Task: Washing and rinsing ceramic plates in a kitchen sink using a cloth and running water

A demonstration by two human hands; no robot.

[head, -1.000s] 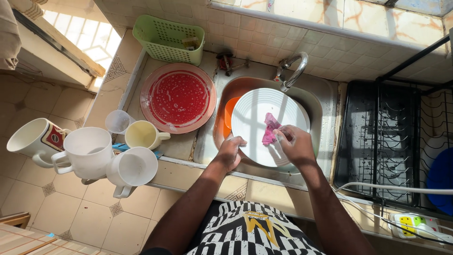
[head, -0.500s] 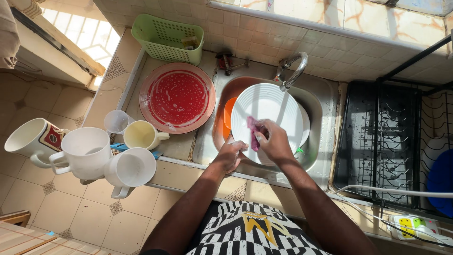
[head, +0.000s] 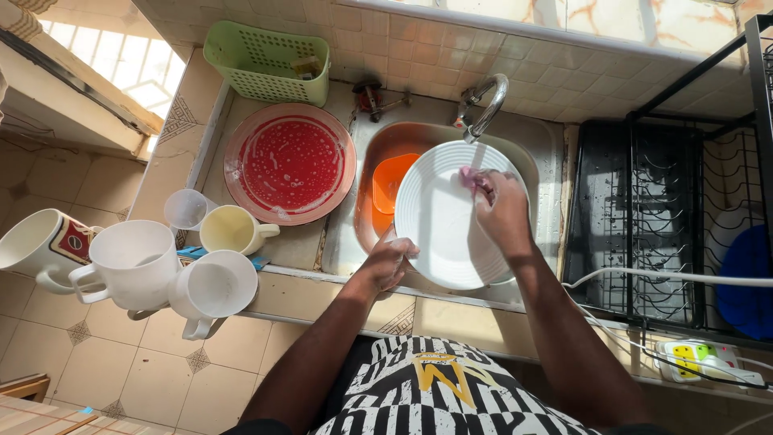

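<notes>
While the left hand (head: 392, 262) grips the near-left rim of a white plate (head: 443, 234) tilted over the sink (head: 547, 153), the right hand (head: 501, 211), farther in, closes around a pink cloth (head: 469, 177) pressed to the plate's upper face. Beyond sit an orange bowl (head: 390, 181) and the tap (head: 485, 105).

A home kitchen, seen at the washing-up corner.
A tiled counter held a sink (head: 541, 153) with a tap (head: 485, 105), mugs (head: 133, 262) and a black dish rack (head: 644, 217).
</notes>
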